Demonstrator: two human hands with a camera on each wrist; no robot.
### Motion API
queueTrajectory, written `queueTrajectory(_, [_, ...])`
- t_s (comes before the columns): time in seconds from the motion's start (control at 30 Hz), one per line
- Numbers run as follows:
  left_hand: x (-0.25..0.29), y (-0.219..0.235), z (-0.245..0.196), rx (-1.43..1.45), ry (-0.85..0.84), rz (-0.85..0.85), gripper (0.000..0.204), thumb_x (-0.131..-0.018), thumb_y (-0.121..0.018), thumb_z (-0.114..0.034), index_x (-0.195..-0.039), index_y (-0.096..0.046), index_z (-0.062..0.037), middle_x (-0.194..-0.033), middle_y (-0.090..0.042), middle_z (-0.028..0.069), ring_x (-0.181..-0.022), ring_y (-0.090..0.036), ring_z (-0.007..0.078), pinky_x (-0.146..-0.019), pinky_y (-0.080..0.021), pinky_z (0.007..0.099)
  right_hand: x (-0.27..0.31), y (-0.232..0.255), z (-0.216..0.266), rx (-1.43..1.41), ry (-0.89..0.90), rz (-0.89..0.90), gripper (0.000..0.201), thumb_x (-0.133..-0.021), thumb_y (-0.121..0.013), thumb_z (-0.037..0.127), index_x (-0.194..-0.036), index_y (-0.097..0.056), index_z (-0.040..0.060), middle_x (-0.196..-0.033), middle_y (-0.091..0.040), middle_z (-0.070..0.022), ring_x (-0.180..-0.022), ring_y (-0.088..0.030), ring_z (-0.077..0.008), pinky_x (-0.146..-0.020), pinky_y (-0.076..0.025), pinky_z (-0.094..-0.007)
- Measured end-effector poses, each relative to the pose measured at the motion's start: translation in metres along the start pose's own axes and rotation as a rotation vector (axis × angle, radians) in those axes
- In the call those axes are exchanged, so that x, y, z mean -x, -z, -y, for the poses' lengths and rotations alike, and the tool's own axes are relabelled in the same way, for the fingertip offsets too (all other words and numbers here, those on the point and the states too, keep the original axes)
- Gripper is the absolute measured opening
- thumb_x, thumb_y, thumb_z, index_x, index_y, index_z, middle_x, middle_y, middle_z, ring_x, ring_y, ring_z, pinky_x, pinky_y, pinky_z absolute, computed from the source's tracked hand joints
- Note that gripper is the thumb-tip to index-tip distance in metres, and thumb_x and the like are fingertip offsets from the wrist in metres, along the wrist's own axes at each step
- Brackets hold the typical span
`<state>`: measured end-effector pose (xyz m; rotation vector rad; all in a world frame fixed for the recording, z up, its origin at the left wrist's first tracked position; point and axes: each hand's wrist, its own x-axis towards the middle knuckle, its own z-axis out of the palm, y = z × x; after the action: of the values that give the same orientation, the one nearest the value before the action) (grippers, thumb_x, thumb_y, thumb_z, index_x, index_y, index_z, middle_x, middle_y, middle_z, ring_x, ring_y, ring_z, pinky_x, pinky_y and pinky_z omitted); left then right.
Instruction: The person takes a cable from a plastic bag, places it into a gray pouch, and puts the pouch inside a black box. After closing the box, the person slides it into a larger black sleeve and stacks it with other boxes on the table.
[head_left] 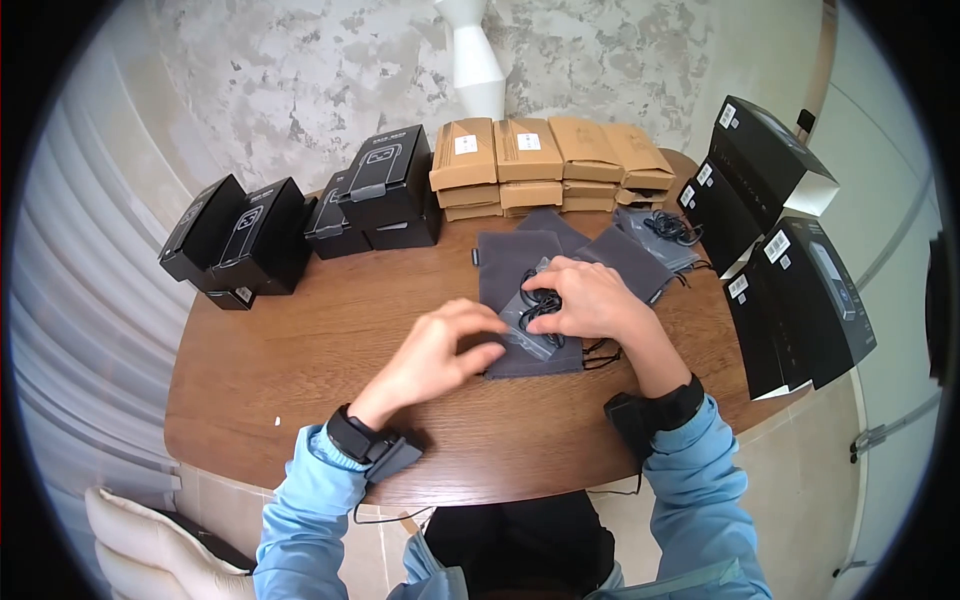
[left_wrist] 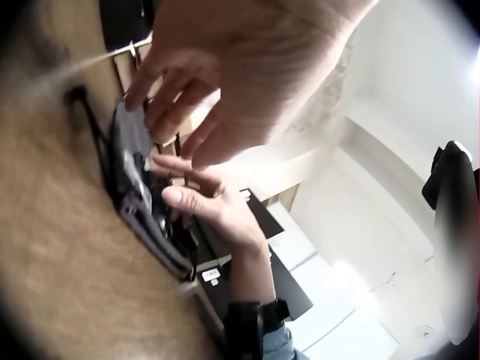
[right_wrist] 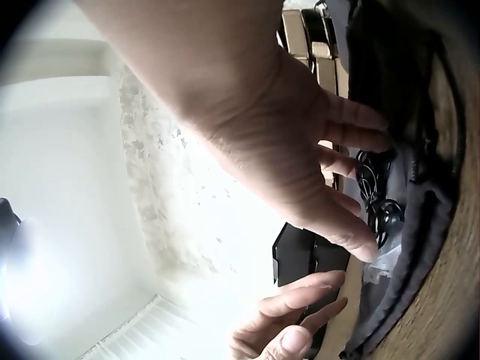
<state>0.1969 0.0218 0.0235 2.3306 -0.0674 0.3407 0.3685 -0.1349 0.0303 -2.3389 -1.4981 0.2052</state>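
Note:
A clear plastic bag (head_left: 528,343) with a coiled black cable (head_left: 543,303) in it lies on a grey drawstring pouch (head_left: 500,265) near the middle of the table. My right hand (head_left: 592,298) holds the bagged cable from above, thumb on the near side and fingers on the far side. In the right wrist view, its fingertips come down around the coiled cable (right_wrist: 379,202). My left hand (head_left: 435,348) hovers at the pouch's left edge, fingers loosely bent and thumb apart, holding nothing. The left wrist view shows its fingers (left_wrist: 176,97) over the pouch's end.
More grey pouches (head_left: 610,250) lie behind, with another bagged cable (head_left: 672,228) on them. Stacked brown cardboard boxes (head_left: 528,160) line the back. Black boxes stand at the left (head_left: 265,235), back centre (head_left: 385,190) and right edge (head_left: 810,300).

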Motion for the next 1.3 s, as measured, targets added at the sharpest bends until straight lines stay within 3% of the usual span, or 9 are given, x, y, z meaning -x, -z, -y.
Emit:
queueTrajectory(0.1, [0.003, -0.009, -0.004, -0.032, -0.118, 0.023, 0.026, -0.075, -0.073, -0.01, -0.099, -0.067, -0.0026, -0.107, -0.063, 0.013, -0.099, -0.059, 0.0288, -0.087, -0.047, 0.0359, -0.001, -0.004, 0.004, 0.048, 0.015, 0.082, 0.06, -0.062, -0.079, 0.032, -0.117, -0.063, 0.0162, -0.108, -0.059, -0.013, -0.1, -0.059, -0.0327, -0.086, -0.047, -0.0393])
queueTrajectory(0.43, [0.007, -0.012, 0.015, 0.13, 0.053, -0.022, 0.019, -0.074, -0.069, 0.001, -0.092, -0.062, -0.0005, -0.096, -0.059, 0.0089, -0.077, -0.058, 0.017, -0.068, -0.049, 0.0292, -0.009, -0.017, 0.009, -0.145, 0.144, 0.201, 0.062, -0.057, -0.072, 0.022, -0.117, -0.061, 0.0114, -0.109, -0.059, -0.0198, -0.101, -0.058, -0.0366, -0.088, -0.046, -0.0409])
queueTrajectory(0.5, [0.007, -0.01, 0.012, 0.11, 0.171, 0.054, 0.022, -0.072, -0.071, 0.002, -0.092, -0.061, -0.0006, -0.094, -0.059, 0.0091, -0.072, -0.058, 0.0162, -0.063, -0.049, 0.0297, -0.011, -0.024, 0.008, -0.231, 0.271, 0.106, 0.052, -0.059, -0.073, 0.017, -0.11, -0.064, 0.0087, -0.091, -0.062, -0.0129, -0.082, -0.061, -0.0279, -0.074, -0.049, -0.0331])
queueTrajectory(0.53, [0.007, -0.009, 0.01, 0.112, 0.173, 0.052, 0.022, -0.072, -0.071, 0.002, -0.092, -0.061, -0.0006, -0.094, -0.059, 0.0091, -0.072, -0.058, 0.0162, -0.063, -0.049, 0.0297, -0.011, -0.022, 0.008, -0.23, 0.273, 0.11, 0.052, -0.059, -0.073, 0.017, -0.11, -0.064, 0.0087, -0.091, -0.062, -0.0129, -0.082, -0.061, -0.0279, -0.074, -0.049, -0.0331])
queueTrajectory(0.6, [0.008, -0.006, 0.007, 0.083, 0.166, 0.079, 0.023, -0.071, -0.072, 0.002, -0.091, -0.061, -0.0006, -0.094, -0.059, 0.0093, -0.069, -0.058, 0.0163, -0.059, -0.048, 0.031, -0.011, -0.015, 0.012, -0.44, 0.204, 0.206, 0.046, -0.061, -0.072, 0.012, -0.107, -0.066, 0.0077, -0.088, -0.065, -0.0076, -0.072, -0.06, -0.0157, -0.066, -0.048, -0.0263])
queueTrajectory(0.73, [0.013, -0.005, 0.01, -0.008, 0.089, 0.108, 0.027, -0.07, -0.073, 0.001, -0.095, -0.063, -0.0008, -0.089, -0.059, 0.01, -0.068, -0.058, 0.0175, -0.061, -0.048, 0.0317, -0.012, -0.008, 0.002, -0.754, 0.21, 0.119, 0.035, -0.07, -0.072, 0.005, -0.105, -0.067, 0.0047, -0.09, -0.066, 0.0003, -0.074, -0.055, -0.0033, -0.062, -0.046, -0.0181])
queueTrajectory(0.93, [0.013, -0.01, 0.019, -0.012, -0.05, 0.089, 0.019, -0.074, -0.069, -0.002, -0.093, -0.068, 0.0018, -0.086, -0.061, 0.0124, -0.079, -0.061, 0.0301, -0.071, -0.048, 0.0369, -0.012, -0.006, 0.002, -1.195, -0.026, 0.132, 0.028, -0.078, -0.071, 0.008, -0.102, -0.064, -0.0022, -0.075, -0.063, -0.0045, -0.046, -0.053, -0.0061, -0.039, -0.044, -0.0199])
queueTrajectory(1.13, [0.012, -0.008, 0.02, -0.03, -0.108, -0.037, 0.01, -0.075, -0.07, -0.006, -0.084, -0.068, -0.0007, -0.078, -0.061, 0.0079, -0.074, -0.057, 0.0212, -0.067, -0.047, 0.0306, -0.011, -0.005, 0.007, -1.347, -0.098, 0.122, 0.029, -0.082, -0.07, 0.015, -0.103, -0.062, -0.0036, -0.076, -0.061, -0.0044, -0.047, -0.056, -0.0095, -0.04, -0.049, -0.0229])
queueTrajectory(1.3, [0.013, -0.005, 0.01, 0.037, 0.094, -0.107, 0.004, -0.075, -0.068, -0.004, -0.075, -0.065, -0.0018, -0.069, -0.059, 0.0047, -0.065, -0.054, 0.0137, -0.06, -0.045, 0.0285, -0.009, -0.002, 0.016, -1.435, -0.026, 0.107, 0.027, -0.085, -0.066, 0.012, -0.105, -0.06, -0.0041, -0.079, -0.062, -0.0068, -0.049, -0.059, -0.0134, -0.043, -0.051, -0.0248])
